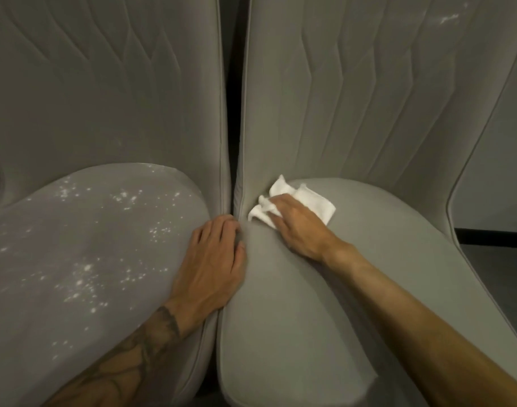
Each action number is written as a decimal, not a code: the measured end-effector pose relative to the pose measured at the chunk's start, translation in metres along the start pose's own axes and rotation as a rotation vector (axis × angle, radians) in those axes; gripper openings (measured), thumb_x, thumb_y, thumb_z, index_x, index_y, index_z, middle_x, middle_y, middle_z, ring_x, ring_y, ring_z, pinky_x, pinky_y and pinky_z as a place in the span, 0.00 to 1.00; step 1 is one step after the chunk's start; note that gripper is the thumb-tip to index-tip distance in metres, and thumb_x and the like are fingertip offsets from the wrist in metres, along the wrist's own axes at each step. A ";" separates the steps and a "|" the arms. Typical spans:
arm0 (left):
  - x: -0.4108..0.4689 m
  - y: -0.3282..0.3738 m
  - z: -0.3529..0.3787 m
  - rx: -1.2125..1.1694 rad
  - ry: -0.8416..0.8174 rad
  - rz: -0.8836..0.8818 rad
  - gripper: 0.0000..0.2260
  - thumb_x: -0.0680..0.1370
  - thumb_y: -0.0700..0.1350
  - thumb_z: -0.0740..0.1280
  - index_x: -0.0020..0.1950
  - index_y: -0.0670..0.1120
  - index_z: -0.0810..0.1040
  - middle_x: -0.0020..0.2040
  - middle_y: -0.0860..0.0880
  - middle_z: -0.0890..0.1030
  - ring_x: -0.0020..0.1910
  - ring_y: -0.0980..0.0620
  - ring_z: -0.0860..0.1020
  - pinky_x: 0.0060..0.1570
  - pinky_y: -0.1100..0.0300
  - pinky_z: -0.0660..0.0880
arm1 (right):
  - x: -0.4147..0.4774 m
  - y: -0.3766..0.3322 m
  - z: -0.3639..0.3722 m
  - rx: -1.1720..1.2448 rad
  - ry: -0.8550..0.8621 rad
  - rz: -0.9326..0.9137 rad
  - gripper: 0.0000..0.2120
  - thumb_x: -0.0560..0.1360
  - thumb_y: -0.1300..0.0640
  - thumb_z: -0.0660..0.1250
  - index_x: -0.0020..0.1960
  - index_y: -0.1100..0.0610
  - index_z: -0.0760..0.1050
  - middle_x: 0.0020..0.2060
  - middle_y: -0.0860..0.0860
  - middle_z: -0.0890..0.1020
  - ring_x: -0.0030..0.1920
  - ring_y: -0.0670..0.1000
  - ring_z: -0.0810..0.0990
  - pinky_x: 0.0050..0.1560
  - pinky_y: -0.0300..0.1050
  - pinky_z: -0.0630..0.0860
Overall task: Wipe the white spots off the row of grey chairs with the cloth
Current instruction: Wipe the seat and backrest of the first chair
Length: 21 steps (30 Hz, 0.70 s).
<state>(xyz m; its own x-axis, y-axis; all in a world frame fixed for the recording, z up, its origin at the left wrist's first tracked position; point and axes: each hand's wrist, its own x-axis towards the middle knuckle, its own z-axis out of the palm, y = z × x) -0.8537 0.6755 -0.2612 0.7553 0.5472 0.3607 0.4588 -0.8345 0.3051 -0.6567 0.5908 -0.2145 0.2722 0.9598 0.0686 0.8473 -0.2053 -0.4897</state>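
Two grey upholstered chairs stand side by side. The left chair's seat (45, 274) is sprinkled with white spots (84, 277). The right chair's seat (354, 259) looks plain grey, and a few white spots (449, 17) show high on its backrest. My right hand (298, 227) presses flat on a crumpled white cloth (307, 198) at the back left corner of the right seat. My left hand (213, 259) rests flat on the right edge of the left seat, fingertips at the gap between the chairs.
A narrow dark gap (232, 113) runs between the two backrests. At the right, past the right chair's edge, are a pale wall (498, 171) and dark floor (498, 259).
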 end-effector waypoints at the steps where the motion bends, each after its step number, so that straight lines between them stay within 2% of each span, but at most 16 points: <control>1: 0.000 0.001 -0.001 -0.008 0.002 -0.002 0.08 0.81 0.45 0.60 0.59 0.46 0.73 0.60 0.46 0.77 0.57 0.46 0.76 0.62 0.51 0.70 | 0.002 -0.004 0.002 0.014 0.033 0.049 0.17 0.85 0.57 0.57 0.71 0.59 0.72 0.66 0.56 0.76 0.67 0.56 0.73 0.70 0.45 0.64; 5: -0.001 0.003 -0.002 -0.096 0.031 -0.031 0.12 0.77 0.39 0.62 0.59 0.43 0.75 0.63 0.43 0.77 0.60 0.43 0.76 0.64 0.49 0.70 | -0.018 -0.033 0.027 0.112 0.044 -0.013 0.16 0.84 0.58 0.59 0.69 0.60 0.74 0.61 0.56 0.78 0.62 0.56 0.76 0.67 0.44 0.68; 8: -0.002 0.004 -0.005 -0.096 0.042 -0.050 0.11 0.75 0.39 0.61 0.57 0.41 0.75 0.62 0.40 0.76 0.58 0.39 0.76 0.62 0.45 0.73 | -0.023 -0.021 0.012 0.090 -0.029 -0.082 0.16 0.84 0.58 0.58 0.71 0.57 0.73 0.66 0.54 0.76 0.67 0.53 0.74 0.71 0.45 0.65; 12: -0.002 0.005 -0.006 -0.078 0.025 -0.051 0.12 0.76 0.42 0.59 0.57 0.42 0.74 0.62 0.41 0.76 0.57 0.40 0.75 0.61 0.47 0.71 | -0.004 -0.029 0.015 0.100 0.059 0.060 0.16 0.85 0.57 0.56 0.70 0.60 0.73 0.65 0.57 0.75 0.65 0.57 0.74 0.69 0.45 0.65; 15: -0.003 0.003 -0.004 -0.087 0.022 -0.060 0.11 0.76 0.41 0.59 0.56 0.41 0.74 0.62 0.40 0.76 0.58 0.40 0.75 0.62 0.46 0.72 | -0.018 -0.040 0.028 0.130 0.063 0.028 0.16 0.84 0.57 0.58 0.70 0.60 0.73 0.64 0.56 0.76 0.63 0.56 0.75 0.66 0.40 0.66; 17: -0.002 0.003 -0.004 -0.096 0.030 -0.059 0.10 0.77 0.43 0.57 0.55 0.42 0.74 0.61 0.41 0.76 0.56 0.40 0.75 0.60 0.45 0.73 | -0.031 -0.037 0.025 0.145 0.006 -0.048 0.17 0.84 0.57 0.58 0.71 0.57 0.73 0.67 0.53 0.76 0.66 0.52 0.74 0.70 0.37 0.64; 19: -0.002 0.005 -0.005 -0.069 0.023 -0.057 0.11 0.77 0.44 0.56 0.55 0.43 0.73 0.61 0.41 0.76 0.55 0.40 0.75 0.58 0.45 0.73 | -0.030 -0.028 0.015 0.098 -0.031 -0.086 0.17 0.84 0.57 0.58 0.72 0.57 0.71 0.70 0.52 0.74 0.70 0.51 0.71 0.74 0.41 0.62; 21: -0.002 0.006 -0.006 -0.013 0.010 -0.047 0.11 0.77 0.45 0.57 0.56 0.43 0.73 0.61 0.41 0.76 0.56 0.40 0.75 0.58 0.45 0.74 | -0.019 -0.020 0.009 0.069 0.003 -0.030 0.18 0.85 0.57 0.58 0.74 0.59 0.69 0.71 0.55 0.72 0.72 0.54 0.70 0.74 0.38 0.58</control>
<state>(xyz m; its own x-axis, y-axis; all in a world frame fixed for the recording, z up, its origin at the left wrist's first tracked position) -0.8552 0.6696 -0.2547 0.7284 0.5861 0.3549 0.4871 -0.8072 0.3334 -0.6829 0.5785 -0.2138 0.2486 0.9648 0.0863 0.8218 -0.1629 -0.5459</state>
